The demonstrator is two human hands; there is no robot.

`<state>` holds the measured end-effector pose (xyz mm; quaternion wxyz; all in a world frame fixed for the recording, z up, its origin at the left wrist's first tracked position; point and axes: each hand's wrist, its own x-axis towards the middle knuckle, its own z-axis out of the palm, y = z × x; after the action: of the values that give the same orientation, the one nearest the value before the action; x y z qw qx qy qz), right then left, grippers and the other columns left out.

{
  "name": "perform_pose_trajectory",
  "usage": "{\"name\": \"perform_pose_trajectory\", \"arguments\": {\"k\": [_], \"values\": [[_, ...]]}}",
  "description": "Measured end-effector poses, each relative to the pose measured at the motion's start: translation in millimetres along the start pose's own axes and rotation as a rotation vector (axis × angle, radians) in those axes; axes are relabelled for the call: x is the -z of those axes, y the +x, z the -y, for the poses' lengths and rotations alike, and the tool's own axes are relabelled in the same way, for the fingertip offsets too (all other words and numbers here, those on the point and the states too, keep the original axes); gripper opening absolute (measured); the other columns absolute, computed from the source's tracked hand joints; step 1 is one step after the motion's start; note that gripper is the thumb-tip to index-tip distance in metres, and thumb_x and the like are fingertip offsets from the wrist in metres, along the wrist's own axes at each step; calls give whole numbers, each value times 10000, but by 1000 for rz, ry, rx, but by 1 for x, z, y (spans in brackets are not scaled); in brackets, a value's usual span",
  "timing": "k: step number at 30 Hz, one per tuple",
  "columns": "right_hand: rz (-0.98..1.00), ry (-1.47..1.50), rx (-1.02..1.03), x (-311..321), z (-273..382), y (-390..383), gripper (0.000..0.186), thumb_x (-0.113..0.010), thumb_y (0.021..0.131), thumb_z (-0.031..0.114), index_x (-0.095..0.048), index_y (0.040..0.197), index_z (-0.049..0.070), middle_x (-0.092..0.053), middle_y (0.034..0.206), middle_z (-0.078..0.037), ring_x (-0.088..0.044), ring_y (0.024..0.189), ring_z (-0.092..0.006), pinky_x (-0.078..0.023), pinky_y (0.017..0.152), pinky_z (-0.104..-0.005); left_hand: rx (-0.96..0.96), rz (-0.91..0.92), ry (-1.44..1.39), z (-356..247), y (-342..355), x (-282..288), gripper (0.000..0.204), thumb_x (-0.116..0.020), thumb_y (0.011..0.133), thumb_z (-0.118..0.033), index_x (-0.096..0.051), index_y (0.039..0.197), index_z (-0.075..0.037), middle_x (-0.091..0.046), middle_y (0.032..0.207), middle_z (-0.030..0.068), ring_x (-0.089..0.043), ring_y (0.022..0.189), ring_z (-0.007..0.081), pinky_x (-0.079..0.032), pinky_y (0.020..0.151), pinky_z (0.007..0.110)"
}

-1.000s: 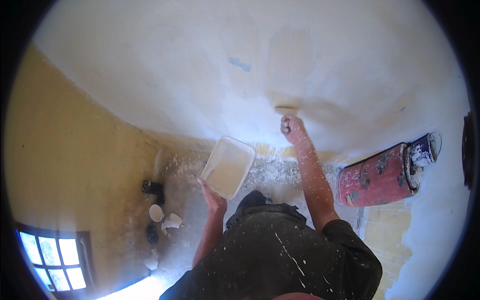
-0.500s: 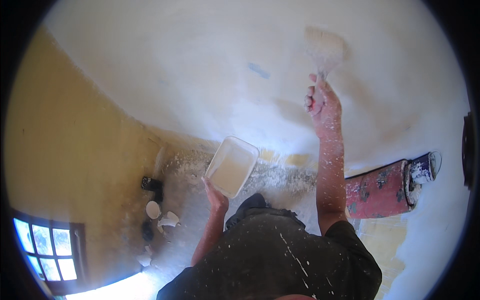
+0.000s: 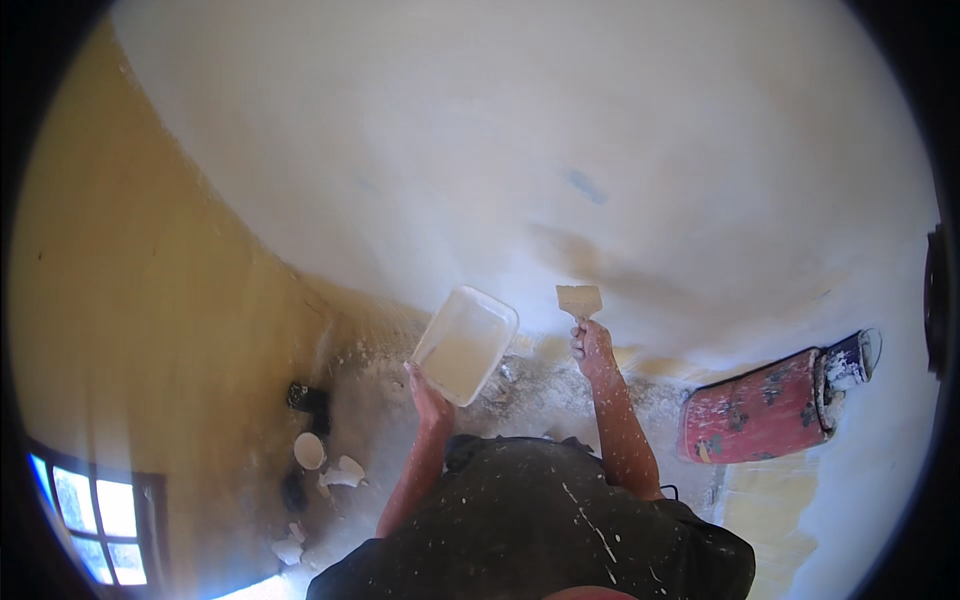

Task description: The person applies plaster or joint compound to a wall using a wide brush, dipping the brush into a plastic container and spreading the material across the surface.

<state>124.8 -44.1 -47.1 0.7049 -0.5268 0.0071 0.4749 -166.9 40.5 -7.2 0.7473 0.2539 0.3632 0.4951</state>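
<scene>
grey floor [image 3: 380, 425] from where I'm standing, kinda splattered white, some dark thing [image 3: 308, 398], pale round thing [image 3: 310, 451] and white scraps [image 3: 346, 473] near it, red drum [image 3: 750, 412], smeared can [image 3: 847, 364] on top

Shirt: the dark, near-black garment [image 3: 500, 520] filled the view at six o'clock and was dotted with small white spots.
Streak: a broken white line [image 3: 590, 517] ran slantwise down it, towards five o'clock.
Right sleeve: dark like the rest [image 3: 705, 545], between four and five o'clock.
Right forearm: bare and flecked with white [image 3: 622, 430].
Left forearm: bare [image 3: 415, 475], at seven o'clock.
Reddish edge: a curved piece [image 3: 592, 593] showed at the bottom rim, near five o'clock; its kind was unclear.
</scene>
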Motion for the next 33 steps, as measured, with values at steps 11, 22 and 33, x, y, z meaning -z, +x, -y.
{"name": "perform_pose_trajectory", "arguments": {"k": [11, 22, 33], "values": [[1, 12, 514, -160, 136, -94, 171, -488, 889, 172, -563, 929, 24, -490, 663, -1, -427, 488, -58, -277, 347, -182, 84, 153, 160, -99, 82, 92, 600, -253, 980, -479, -362, 1347, -17, -437, 1343, 120, -414, 1226, 242, -283, 1055, 356], [-86, -227, 726, -252, 97, -182, 371, -519, 865, 184, -482, 1182, -5, -458, 703, 8, -406, 490, -40, -294, 342, -174, -409, 408, 1499, -130, 124, 133, 506, -297, 965, -190, -203, 1389, 70, -245, 1444, 241, -244, 1340, 338, -190, 1104, 378], [322, -1602, 575, -213, 75, -183, 426, -655, 763, 243, -604, 1055, -63, -656, 916, -176, -636, 829, -284, -484, 786, -368, 280, 292, 467, -98, 94, 31, 625, -260, 977, -486, -308, 1375, -7, -408, 1344, 145, -425, 1214, 243, -345, 1019, 361]]}}
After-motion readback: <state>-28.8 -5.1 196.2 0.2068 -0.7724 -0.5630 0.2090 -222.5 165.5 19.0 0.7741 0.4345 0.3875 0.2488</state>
